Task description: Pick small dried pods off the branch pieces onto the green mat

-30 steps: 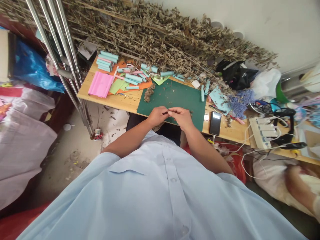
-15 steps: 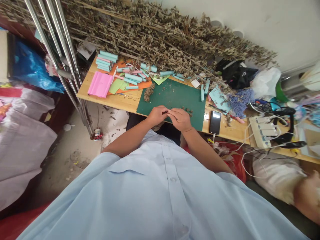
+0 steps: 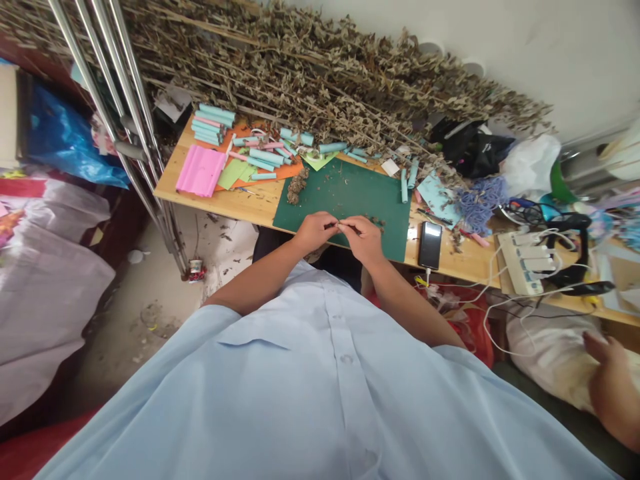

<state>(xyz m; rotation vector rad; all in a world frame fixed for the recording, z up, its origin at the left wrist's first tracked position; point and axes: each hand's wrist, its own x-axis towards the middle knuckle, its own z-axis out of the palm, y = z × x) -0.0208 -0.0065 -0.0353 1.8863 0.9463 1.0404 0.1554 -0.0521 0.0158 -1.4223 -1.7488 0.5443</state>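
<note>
My left hand point(image 3: 316, 231) and my right hand point(image 3: 364, 239) meet fingertip to fingertip over the near edge of a green cutting mat point(image 3: 345, 193). Both are closed in a pinch. Whatever lies between the fingers is too small to name. A clump of dried plant matter point(image 3: 297, 186) rests on the mat beyond my left hand. Small brown crumbs point(image 3: 376, 222) lie partly behind my right hand.
Bundles of dried leafy stalks point(image 3: 310, 73) line the back. Blue paper rolls point(image 3: 265, 160) and a pink sheet point(image 3: 201, 171) lie left. At right are a phone point(image 3: 430, 245), a power strip point(image 3: 523, 263) and cables. Another person's hand point(image 3: 613, 380) shows at far right.
My fingertips have shifted slightly against each other, with the right fingers more drawn in. The other person's hand at far right has turned and its fingers show more.
</note>
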